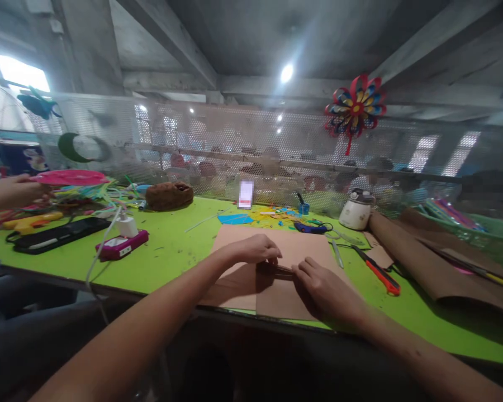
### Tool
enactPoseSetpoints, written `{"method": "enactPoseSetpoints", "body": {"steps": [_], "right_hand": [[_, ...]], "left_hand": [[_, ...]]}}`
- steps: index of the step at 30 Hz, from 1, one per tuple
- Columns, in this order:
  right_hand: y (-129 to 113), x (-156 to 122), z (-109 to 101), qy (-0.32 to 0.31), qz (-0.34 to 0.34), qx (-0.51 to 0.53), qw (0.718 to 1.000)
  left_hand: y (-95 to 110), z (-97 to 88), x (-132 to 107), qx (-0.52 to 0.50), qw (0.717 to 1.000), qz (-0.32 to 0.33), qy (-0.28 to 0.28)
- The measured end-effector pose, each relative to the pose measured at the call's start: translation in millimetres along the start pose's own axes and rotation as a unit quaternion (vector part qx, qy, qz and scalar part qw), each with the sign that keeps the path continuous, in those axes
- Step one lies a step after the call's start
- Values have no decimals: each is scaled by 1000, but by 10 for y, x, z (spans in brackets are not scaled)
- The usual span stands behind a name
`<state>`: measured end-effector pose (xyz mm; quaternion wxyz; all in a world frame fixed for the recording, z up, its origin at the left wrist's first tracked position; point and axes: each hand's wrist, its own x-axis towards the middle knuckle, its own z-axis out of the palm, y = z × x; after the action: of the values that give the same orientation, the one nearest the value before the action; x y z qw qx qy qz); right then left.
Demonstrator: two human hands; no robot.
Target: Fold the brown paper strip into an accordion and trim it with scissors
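Observation:
A sheet of brown kraft paper [285,298] lies on the green table in front of me. Just above it, a narrow brown paper strip [283,272], folded or rolled, spans the space between my hands. My right hand [321,283] is closed, its thumb and fingers pinching the strip's right end. Over the left end, my left hand [256,249] has its fingers bent down and closed on the strip; its fingertips are partly hidden. Both hands cast dark shadows on the sheet.
Right of the paper lie a red-and-black cutter [379,272], a large brown paper roll [414,254] and a white jug [356,209]. A blue glue gun [312,228] and yellow scraps [268,216] lie behind. A purple power strip [122,245] sits left. Another person's hand [14,192] holds a pink disc [71,177].

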<state>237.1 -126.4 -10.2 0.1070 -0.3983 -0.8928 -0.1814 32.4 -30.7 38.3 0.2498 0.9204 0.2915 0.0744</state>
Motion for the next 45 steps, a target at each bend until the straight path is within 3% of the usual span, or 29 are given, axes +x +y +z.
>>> {"method": "enactPoseSetpoints", "body": {"steps": [5,12,17,20,22,25,27,35,39,42,43,45], "right_hand": [[29,-2,85,55,2,-27,998],[77,16,175,120,13,9,993],[93,8,159,142,76,131,978],[173,34,91,119,159,262,945],[267,91,47,61,201,332,920],[405,212,20,-66,158,401,900],[457,286,26,-111,128,427,888],[399,289,140,-89,176,531,824],[273,201,149,-52,219,609,761],[145,173,112,-29,211,677,704],[114,173,103,-26,202,689,695],[89,181,100,-36,184,680,708]], "left_hand": [[38,-22,65,-97,993,-37,-60],[-83,158,15,-287,956,-30,-57],[-108,183,27,-224,974,-13,-44],[-76,169,29,-217,975,-4,-40],[-66,171,34,-216,976,1,-35],[-83,182,48,-192,981,-2,-30],[-107,182,57,-169,985,-10,-30],[-165,201,99,-88,995,-12,-41],[-110,223,99,-37,998,0,-42],[-53,218,77,-7,999,-4,-39],[-38,216,70,0,999,-7,-38],[-14,215,61,13,999,-10,-37]]}}
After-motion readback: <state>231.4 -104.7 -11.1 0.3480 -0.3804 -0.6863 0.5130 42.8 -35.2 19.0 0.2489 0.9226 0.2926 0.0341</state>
